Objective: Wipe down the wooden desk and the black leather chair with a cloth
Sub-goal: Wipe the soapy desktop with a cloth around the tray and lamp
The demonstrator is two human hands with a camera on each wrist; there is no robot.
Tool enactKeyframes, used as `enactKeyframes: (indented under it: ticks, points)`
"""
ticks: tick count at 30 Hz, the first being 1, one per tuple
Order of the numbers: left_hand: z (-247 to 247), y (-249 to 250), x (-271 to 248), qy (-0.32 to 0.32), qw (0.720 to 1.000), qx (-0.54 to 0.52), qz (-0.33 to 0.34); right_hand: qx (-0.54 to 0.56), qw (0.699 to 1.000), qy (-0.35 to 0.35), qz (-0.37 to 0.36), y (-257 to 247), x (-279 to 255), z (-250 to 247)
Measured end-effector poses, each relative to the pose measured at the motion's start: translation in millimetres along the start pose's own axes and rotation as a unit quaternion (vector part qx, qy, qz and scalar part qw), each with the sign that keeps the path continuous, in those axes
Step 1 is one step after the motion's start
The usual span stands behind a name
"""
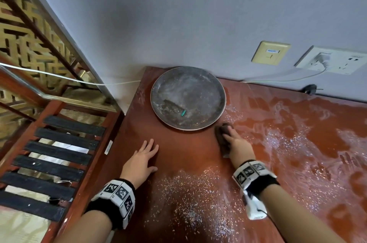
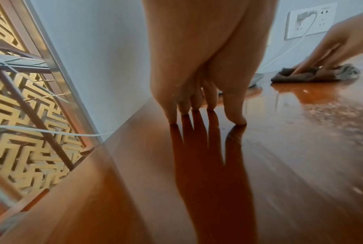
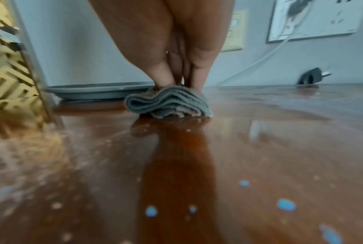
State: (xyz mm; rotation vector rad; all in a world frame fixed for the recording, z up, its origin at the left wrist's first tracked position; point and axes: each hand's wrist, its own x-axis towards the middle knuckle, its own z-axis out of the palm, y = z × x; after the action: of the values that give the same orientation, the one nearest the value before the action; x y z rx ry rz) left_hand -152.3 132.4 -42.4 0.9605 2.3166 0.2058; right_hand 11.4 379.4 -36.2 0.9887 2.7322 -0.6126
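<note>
- The right hand (image 1: 237, 143) is pressing a folded cloth (image 1: 222, 139) onto the wooden desk (image 1: 184, 155), just near and right of a round tray (image 1: 218, 92) at the far left; fingers lying extended over the cloth, not clenched.
- The left hand (image 1: 142, 158) is resting flat on the desk to the left, fingers spread and released, holding nothing.
- The cloth is looking soft, light and limp in its folded layers; pressing from above with the fingers over the middle probably suits it best.
- The desk surface is showing glossy and probably slick, with pale dust (image 1: 190, 199) lying near and to the right.
- The black leather chair is not showing.
</note>
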Motion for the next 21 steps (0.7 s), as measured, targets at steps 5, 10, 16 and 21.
enactKeyframes:
  ticks: [5,10,16,21]
  points:
    - [11.6,-3.2,-17.1,0.013,1.000,0.017,0.003,-0.018,0.996,-0.035,-0.083,-32.4,-19.5,20.4]
    - [12.8,-4.5,-23.5,-0.009,0.999,0.041,0.012,-0.015,0.976,-0.077,-0.202,-71.8,-53.7,48.4]
    - [21.9,-25.9,-59.3,-0.024,0.998,0.042,0.031,-0.022,0.999,-0.003,0.041,-11.9,-32.6,4.1]
    - [29.8,-43.7,-84.3,-0.016,1.000,-0.009,0.022,-0.004,0.998,-0.007,-0.060,-90.4,-51.4,53.8]
